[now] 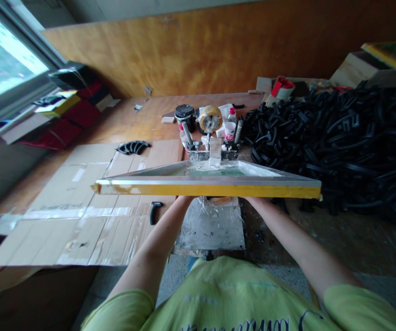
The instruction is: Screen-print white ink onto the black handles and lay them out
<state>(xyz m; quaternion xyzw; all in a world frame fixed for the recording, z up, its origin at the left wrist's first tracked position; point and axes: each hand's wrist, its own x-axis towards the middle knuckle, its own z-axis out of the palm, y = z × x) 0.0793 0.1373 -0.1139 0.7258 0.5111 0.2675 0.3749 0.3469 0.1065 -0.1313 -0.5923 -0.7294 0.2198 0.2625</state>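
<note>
A silk-screen printing frame (211,190), silver metal with yellow tape along its near edge, is tilted up at its near side over a metal base plate (215,230). Its far side meets a clamp stand (215,154). My left forearm (159,243) and right forearm (287,234) reach under the frame. Both hands disappear behind its near edge, so their fingers and anything in them are hidden. Beneath the frame a small orange-brown piece (220,200) shows near the wrists. One curved black plastic handle (154,212) lies on cardboard left of the plate.
A large heap of black plastic parts (332,133) covers the right side. Several more curved black parts (134,147) lie on the flattened cardboard (70,207). Behind the stand are a tape roll (210,118), a dark jar (184,115) and a red-capped bottle (232,115).
</note>
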